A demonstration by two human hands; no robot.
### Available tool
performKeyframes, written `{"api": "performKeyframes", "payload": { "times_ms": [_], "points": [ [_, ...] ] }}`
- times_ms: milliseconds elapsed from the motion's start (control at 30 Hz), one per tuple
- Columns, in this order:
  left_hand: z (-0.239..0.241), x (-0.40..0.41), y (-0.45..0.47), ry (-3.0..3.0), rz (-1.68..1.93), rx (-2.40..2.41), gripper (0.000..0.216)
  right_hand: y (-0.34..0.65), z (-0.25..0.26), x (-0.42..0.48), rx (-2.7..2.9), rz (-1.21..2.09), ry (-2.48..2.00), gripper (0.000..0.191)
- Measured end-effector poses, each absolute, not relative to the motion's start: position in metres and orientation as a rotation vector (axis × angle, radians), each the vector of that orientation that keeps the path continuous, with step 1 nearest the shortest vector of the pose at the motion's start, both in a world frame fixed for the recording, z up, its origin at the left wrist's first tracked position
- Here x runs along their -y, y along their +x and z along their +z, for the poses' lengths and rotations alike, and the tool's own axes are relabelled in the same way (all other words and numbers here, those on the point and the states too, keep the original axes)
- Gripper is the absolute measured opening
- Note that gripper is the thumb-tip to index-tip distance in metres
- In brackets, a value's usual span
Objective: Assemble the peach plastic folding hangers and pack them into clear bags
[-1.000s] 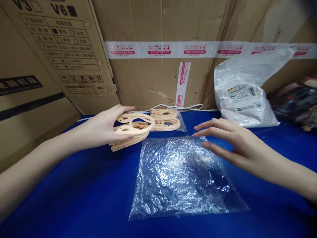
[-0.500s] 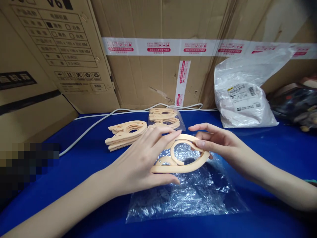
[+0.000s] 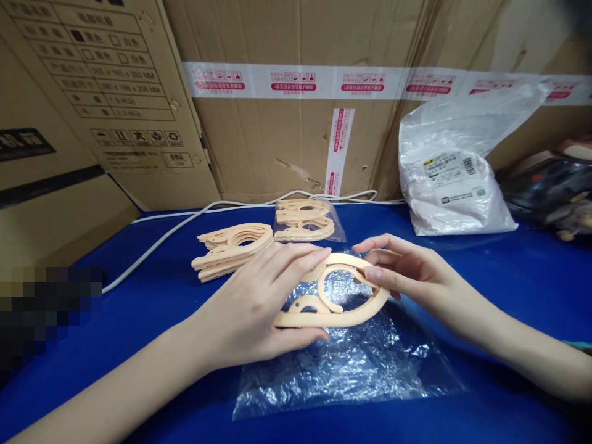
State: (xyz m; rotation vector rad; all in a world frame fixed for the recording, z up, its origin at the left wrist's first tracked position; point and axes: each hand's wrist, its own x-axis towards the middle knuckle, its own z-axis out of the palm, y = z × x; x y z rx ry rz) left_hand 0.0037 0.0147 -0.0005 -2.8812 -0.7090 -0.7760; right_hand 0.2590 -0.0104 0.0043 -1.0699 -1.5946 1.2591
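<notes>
A beige folding clothes hanger [image 3: 354,319], folded into a loop with its curved hook inside, is held between both hands. My left hand [image 3: 272,302] grips its left end, fingers over the top and thumb along the lower edge. At the rounded right end, my right hand [image 3: 407,271] pinches it between thumb and fingers. Beneath lies a clear plastic bag [image 3: 351,376], flat and crinkled on the blue table. Behind my left hand rests a stack of similar beige hangers [image 3: 231,250]. More of them sit in a clear bag [image 3: 305,220] farther back.
Cardboard boxes [image 3: 272,142] form a wall behind the blue table surface [image 3: 152,296]. A white cable [image 3: 176,229] runs along the back and down the left. At the back right stands a white plastic parcel bag [image 3: 456,185], beside a dark wrapped bundle [image 3: 546,191].
The view has shifted slightly. Both hands keep their hold on the hanger, which is slightly lower and farther left in view.
</notes>
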Motion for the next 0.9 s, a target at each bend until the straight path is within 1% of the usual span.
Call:
{"api": "performKeyframes", "payload": {
  "times_ms": [133,333,500,567,667,700,733,833,900],
  "points": [
    [0.0,-0.013,0.004,-2.86,-0.807,0.702,0.069,0.261,0.002,0.011,1.641,1.22,-1.081,0.023],
    [0.001,-0.013,0.003,-2.853,-0.802,0.689,0.069,0.262,-0.001,0.011,1.678,1.156,-1.106,0.025],
    [-0.001,-0.012,0.002,-2.825,-0.838,0.65,0.065,0.264,-0.002,0.013,1.83,0.972,-1.14,0.025],
    [-0.002,-0.011,0.003,-2.837,-0.878,0.673,0.065,0.264,-0.002,0.014,1.972,0.823,-1.103,0.033],
    [-0.004,-0.006,0.006,-2.871,-0.958,0.694,0.064,0.263,-0.001,0.015,2.241,0.574,-0.929,0.064],
    [-0.005,-0.005,0.008,-2.886,-0.982,0.697,0.064,0.262,-0.001,0.015,2.313,0.513,-0.882,0.071],
    [-0.005,-0.002,0.009,-2.902,-1.004,0.703,0.064,0.262,0.0,0.015,2.364,0.465,-0.857,0.072],
    [-0.005,0.003,0.014,-2.979,-1.012,0.783,0.073,0.263,0.001,0.015,2.388,0.4,-0.856,0.062],
    [-0.004,0.006,0.016,-3.033,-0.981,0.834,0.077,0.266,0.004,0.016,2.38,0.422,-0.87,0.064]
  ]
}}
